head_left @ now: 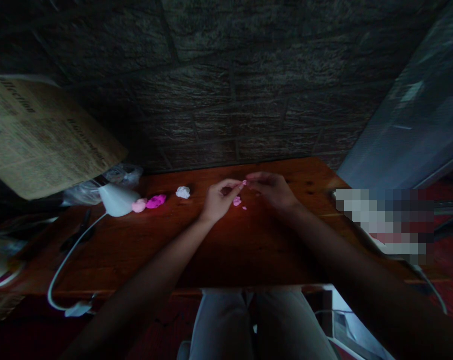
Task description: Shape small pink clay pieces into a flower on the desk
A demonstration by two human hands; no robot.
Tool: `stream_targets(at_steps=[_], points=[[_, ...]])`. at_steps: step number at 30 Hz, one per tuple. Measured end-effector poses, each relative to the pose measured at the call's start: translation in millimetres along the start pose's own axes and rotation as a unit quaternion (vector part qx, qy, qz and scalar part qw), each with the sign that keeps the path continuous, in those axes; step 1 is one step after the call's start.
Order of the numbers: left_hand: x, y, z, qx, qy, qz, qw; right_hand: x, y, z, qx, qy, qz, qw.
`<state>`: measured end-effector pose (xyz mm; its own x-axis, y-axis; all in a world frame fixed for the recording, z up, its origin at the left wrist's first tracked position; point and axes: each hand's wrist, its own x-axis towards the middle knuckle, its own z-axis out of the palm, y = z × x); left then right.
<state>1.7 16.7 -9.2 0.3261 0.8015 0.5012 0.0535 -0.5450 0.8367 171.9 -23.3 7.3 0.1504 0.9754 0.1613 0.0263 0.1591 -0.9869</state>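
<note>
A small pink piece [245,183] is pinched at the fingertips of the left hand [219,199], whose thumb and index finger come together on it. The right hand [273,190] meets it from the other side, its fingertips at or just beside the piece; whether they also press on it is too small to tell. Just below the fingers, a pink lump [237,201] lies on the wooden table [218,250], with a tiny pink crumb [245,208] near it on the right. Left of the hands sits a crumpled-looking white lump [182,192]. Farther left, a bright magenta lump [156,201] lies beside a pale pink lump [139,205], which is next to the white cone-shaped object [118,200] with a white cable [63,265] curving over the table's front edge. Behind that object are clear plastic [123,175] and a printed paper shade [49,135]. A dark textured wall [226,100] rises behind the table.
</note>
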Motion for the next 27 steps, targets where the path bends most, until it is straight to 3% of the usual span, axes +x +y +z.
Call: stream_targets(at_steps=[27], points=[[1.6,-4.8,0.1,-0.028,0.012,0.0,1.0,-0.7,-2.6,0.6,0.0,-0.007,0.013,1.0]])
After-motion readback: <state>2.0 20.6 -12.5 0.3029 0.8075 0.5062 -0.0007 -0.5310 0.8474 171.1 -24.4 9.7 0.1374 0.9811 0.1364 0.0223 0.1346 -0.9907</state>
